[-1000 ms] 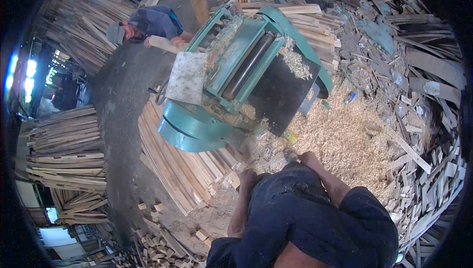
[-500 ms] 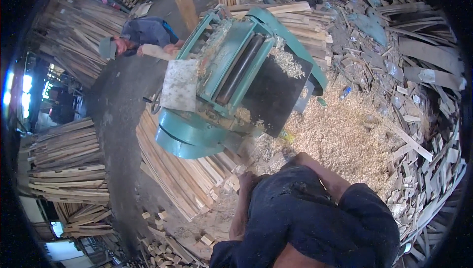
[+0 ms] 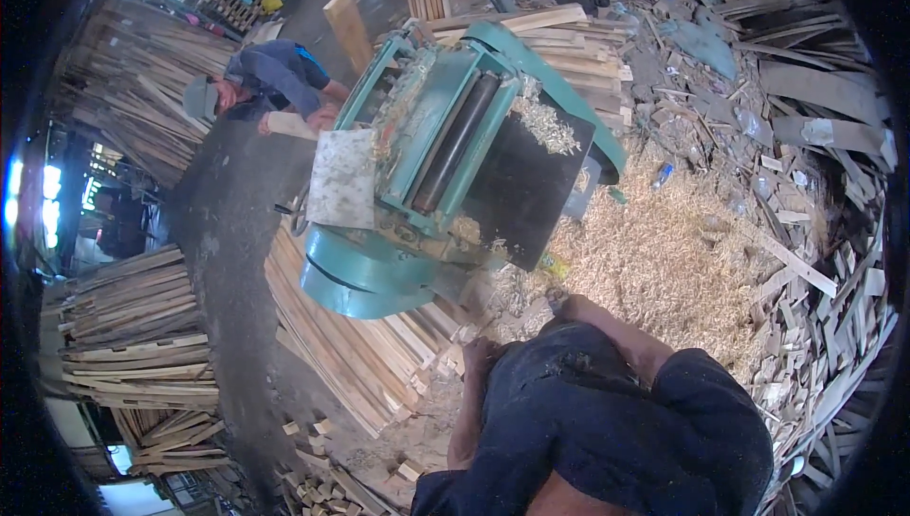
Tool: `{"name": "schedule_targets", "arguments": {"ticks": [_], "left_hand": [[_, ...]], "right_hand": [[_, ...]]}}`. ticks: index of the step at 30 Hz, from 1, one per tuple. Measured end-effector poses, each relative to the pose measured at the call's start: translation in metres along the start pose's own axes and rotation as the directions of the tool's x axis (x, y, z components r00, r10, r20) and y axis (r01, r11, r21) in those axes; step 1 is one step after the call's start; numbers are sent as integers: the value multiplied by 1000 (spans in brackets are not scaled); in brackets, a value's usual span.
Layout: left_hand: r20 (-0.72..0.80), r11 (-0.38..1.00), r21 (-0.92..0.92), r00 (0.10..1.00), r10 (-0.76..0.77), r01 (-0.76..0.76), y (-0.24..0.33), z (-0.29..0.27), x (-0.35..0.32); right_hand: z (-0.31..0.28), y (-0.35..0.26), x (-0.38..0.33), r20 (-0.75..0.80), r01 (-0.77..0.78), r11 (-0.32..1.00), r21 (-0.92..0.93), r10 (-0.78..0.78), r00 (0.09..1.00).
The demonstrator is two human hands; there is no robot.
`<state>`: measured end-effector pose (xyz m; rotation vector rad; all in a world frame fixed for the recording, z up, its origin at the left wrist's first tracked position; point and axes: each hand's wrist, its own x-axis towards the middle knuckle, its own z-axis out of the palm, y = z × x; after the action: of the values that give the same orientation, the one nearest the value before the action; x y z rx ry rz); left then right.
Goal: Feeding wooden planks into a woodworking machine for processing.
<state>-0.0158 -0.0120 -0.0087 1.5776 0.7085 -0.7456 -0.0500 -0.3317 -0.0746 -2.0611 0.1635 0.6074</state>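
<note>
My left hand [image 3: 481, 353] is close against the front of my body, at the left edge of my dark shirt [image 3: 607, 421]. My right hand [image 3: 573, 308] is beside it on the right, with the forearm bent inward. The fingers of both hands are too hidden to make out, and no held object shows. Just ahead stands a green thickness planer [image 3: 445, 127] with a dark roller [image 3: 457, 142] and a black outfeed table [image 3: 526, 189] partly covered in shavings. On its far left side, a capped co-worker [image 3: 270, 75] bends over, holding a pale wooden board [image 3: 287, 125] at the machine.
A heap of wood shavings [image 3: 664, 251] spreads to the right of the planer. Long planks [image 3: 332, 317] lie at its left, with more stacks [image 3: 133, 326] along the left side. Scrap wood [image 3: 834, 326] piles up on the far right. Short blocks [image 3: 327, 492] lie at the lower left.
The view has shifted slightly, so the planer sits a little lower. The co-worker's board and hand have come somewhat nearer. My hands have stayed close to my body.
</note>
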Motion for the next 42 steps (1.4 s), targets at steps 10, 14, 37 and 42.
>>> {"name": "schedule_targets", "arguments": {"ticks": [10, 14, 37, 42], "left_hand": [[21, 958, 233, 986, 166, -166, -12, -5, 14], [-26, 997, 81, 1000, -4, 6, -14, -3, 16], [-6, 977, 187, 995, 102, -99, 2, 7, -5], [53, 962, 145, 972, 227, -232, -9, 4, 4]], "right_hand": [[-26, -9, -32, -44, 57, 998, -1, -57, 997], [-32, -13, -38, -63, -65, 998, 16, 66, 996], [-14, 20, -19, -3, -63, 966, -249, 64, 998], [-14, 16, -29, -83, -99, 993, -69, 93, 992]]}}
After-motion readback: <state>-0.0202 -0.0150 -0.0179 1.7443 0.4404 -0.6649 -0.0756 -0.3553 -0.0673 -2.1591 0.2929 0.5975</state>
